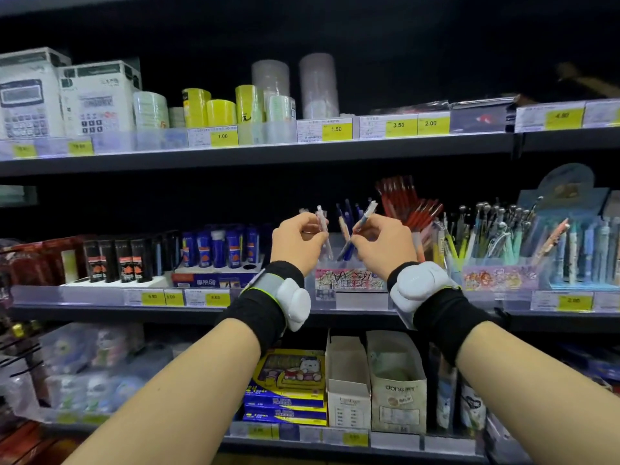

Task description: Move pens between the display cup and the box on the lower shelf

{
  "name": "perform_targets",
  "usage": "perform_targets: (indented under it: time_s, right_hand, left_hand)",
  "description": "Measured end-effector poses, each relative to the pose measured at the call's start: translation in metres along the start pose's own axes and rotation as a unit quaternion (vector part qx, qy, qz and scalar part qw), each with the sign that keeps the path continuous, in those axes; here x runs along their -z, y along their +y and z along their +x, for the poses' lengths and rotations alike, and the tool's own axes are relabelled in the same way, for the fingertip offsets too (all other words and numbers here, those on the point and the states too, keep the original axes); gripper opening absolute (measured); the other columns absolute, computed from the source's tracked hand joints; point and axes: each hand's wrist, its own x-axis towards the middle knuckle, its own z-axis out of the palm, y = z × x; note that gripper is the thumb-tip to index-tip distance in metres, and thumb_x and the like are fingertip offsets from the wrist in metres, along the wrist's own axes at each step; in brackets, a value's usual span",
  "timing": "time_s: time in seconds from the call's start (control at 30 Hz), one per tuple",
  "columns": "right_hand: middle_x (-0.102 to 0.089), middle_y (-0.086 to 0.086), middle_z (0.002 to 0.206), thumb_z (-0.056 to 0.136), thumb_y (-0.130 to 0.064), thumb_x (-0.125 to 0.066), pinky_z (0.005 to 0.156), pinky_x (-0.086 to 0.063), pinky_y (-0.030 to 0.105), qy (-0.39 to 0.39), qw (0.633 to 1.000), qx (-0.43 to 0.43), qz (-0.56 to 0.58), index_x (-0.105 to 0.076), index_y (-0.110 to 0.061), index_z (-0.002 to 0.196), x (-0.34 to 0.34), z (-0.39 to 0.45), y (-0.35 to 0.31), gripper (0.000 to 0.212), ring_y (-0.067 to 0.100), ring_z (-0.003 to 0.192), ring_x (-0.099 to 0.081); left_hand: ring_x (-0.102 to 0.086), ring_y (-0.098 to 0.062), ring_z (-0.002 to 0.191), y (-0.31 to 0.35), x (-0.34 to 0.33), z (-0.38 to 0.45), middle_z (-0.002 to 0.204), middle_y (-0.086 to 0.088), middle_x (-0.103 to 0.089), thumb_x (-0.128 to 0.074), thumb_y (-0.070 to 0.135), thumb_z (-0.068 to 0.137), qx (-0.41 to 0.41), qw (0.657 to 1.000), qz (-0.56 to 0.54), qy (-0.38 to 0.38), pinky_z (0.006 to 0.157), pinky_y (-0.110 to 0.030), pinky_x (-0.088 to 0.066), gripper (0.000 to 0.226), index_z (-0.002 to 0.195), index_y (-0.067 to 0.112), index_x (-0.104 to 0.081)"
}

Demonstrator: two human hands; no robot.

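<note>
Both hands are raised at mid-frame in front of the middle shelf (255,310). The left hand (297,241) has its fingers curled round a pale, clear pen (323,229), which stands nearly upright with its top just above the fingers. The right hand (382,245) pinches a blue pen (359,229) that leans to the upper right, white tip up. Both wrists wear black bands with white devices.

Just behind the hands, on the middle shelf, stands the clear display cup (349,280) with a colourful label, a few blue pens sticking out of it. To its right are red pens (407,203) and further cups crowded with pens.

On the lower shelf, centre-bottom of the frame, stand two open cardboard boxes side by side: a white box (349,394) and a beige box (397,397) just beside it. Left of them lies a stack of blue and yellow packs (287,387).
</note>
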Motion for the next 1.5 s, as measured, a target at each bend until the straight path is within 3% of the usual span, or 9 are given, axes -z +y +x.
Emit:
perform_targets:
  time_s: [0.13, 0.27, 0.33, 0.43, 0.53, 0.73, 0.9, 1.17, 1.5]
  right_hand:
    - [-0.069, 0.0, 0.079, 0.091, -0.021, -0.064, 0.071, -0.041, 0.023, -0.036, 0.998, 0.004, -0.052, -0.073, -0.012, 0.091, 0.0, 0.005, 0.004, 0.014, 0.015, 0.076, -0.06]
    - [-0.053, -0.006, 0.06, 0.094, -0.024, -0.06, 0.053, -0.035, 0.024, -0.081, 0.993, -0.001, -0.085, -0.069, -0.013, 0.089, -0.005, 0.013, 0.003, 0.015, 0.017, 0.062, -0.052]
    - [-0.055, -0.003, 0.06, 0.095, -0.024, -0.058, 0.053, -0.039, 0.024, -0.105, 0.988, 0.001, -0.109, -0.068, -0.013, 0.089, -0.012, 0.014, 0.003, 0.017, 0.02, 0.061, -0.055]
    - [-0.066, 0.01, 0.075, 0.096, -0.025, -0.055, 0.066, -0.056, 0.037, -0.15, 0.977, -0.006, -0.149, -0.066, -0.008, 0.089, -0.022, 0.014, 0.002, 0.022, 0.031, 0.072, -0.065]
    - [-0.069, 0.015, 0.083, 0.096, -0.026, -0.054, 0.071, -0.058, 0.04, -0.176, 0.967, -0.017, -0.186, -0.067, -0.005, 0.089, -0.029, 0.013, -0.001, 0.025, 0.034, 0.078, -0.067]
    - [-0.069, 0.009, 0.081, 0.093, -0.032, -0.057, 0.075, -0.057, 0.039, -0.164, 0.963, -0.029, -0.21, -0.069, -0.012, 0.081, -0.036, 0.011, 0.0, 0.026, 0.031, 0.082, -0.067]
    - [-0.066, 0.007, 0.101, 0.092, -0.035, -0.057, 0.073, -0.051, 0.037, -0.129, 0.969, -0.017, -0.212, -0.069, -0.018, 0.095, -0.039, 0.004, 0.002, 0.021, 0.03, 0.096, -0.06]
    - [-0.067, 0.002, 0.084, 0.089, -0.036, -0.06, 0.069, -0.055, 0.038, -0.068, 0.984, -0.004, -0.167, -0.057, -0.024, 0.085, -0.036, -0.005, 0.009, 0.013, 0.027, 0.079, -0.062]
    - [-0.058, -0.007, 0.067, 0.088, -0.042, -0.06, 0.066, -0.054, 0.038, -0.144, 0.98, 0.056, -0.125, -0.058, -0.028, 0.08, -0.043, -0.023, 0.012, 0.016, 0.019, 0.073, -0.057]
  left_hand:
    - [-0.059, 0.001, 0.069, -0.004, 0.0, -0.002, 0.081, 0.006, -0.065, -0.072, 0.011, 0.084, -0.02, 0.999, 0.033, -0.009, 0.062, -0.003, -0.043, 0.02, 0.103, 0.019, -0.068]
    - [-0.063, -0.009, 0.071, -0.008, -0.005, 0.0, 0.081, 0.007, -0.067, -0.072, 0.017, 0.085, 0.008, 0.997, 0.071, -0.009, 0.07, -0.021, -0.05, 0.023, 0.106, 0.023, -0.066]
    - [-0.064, -0.012, 0.071, -0.011, -0.01, -0.001, 0.078, 0.008, -0.067, -0.071, 0.022, 0.085, 0.016, 0.995, 0.097, -0.014, 0.072, -0.028, -0.054, 0.016, 0.098, 0.029, -0.064]
    - [-0.066, -0.014, 0.075, -0.015, -0.016, -0.004, 0.074, 0.011, -0.063, -0.068, 0.03, 0.087, 0.02, 0.991, 0.127, -0.036, 0.075, -0.034, -0.058, 0.007, 0.086, 0.035, -0.063]
    - [-0.066, -0.017, 0.079, -0.02, -0.019, -0.004, 0.074, 0.011, -0.062, -0.066, 0.033, 0.087, 0.028, 0.988, 0.143, -0.044, 0.079, -0.037, -0.058, 0.002, 0.088, 0.033, -0.068]
    - [-0.068, -0.018, 0.087, -0.025, -0.022, -0.002, 0.086, 0.005, -0.073, -0.069, 0.034, 0.086, 0.049, 0.988, 0.149, -0.014, 0.081, -0.038, -0.058, 0.01, 0.092, 0.028, -0.075]
    - [-0.067, -0.014, 0.083, -0.033, -0.021, -0.003, 0.08, 0.007, -0.071, -0.072, 0.035, 0.083, 0.047, 0.99, 0.135, -0.005, 0.078, -0.039, -0.059, 0.005, 0.082, 0.03, -0.073]
    - [-0.067, -0.01, 0.078, -0.038, -0.017, -0.005, 0.077, 0.01, -0.07, -0.072, 0.037, 0.083, 0.031, 0.991, 0.128, -0.008, 0.075, -0.036, -0.06, 0.007, 0.079, 0.031, -0.073]
    - [-0.065, -0.005, 0.077, -0.045, 0.003, -0.023, 0.078, 0.013, -0.069, -0.069, 0.027, 0.086, -0.016, 0.997, 0.074, -0.034, 0.078, -0.036, -0.058, 0.004, 0.086, 0.026, -0.072]
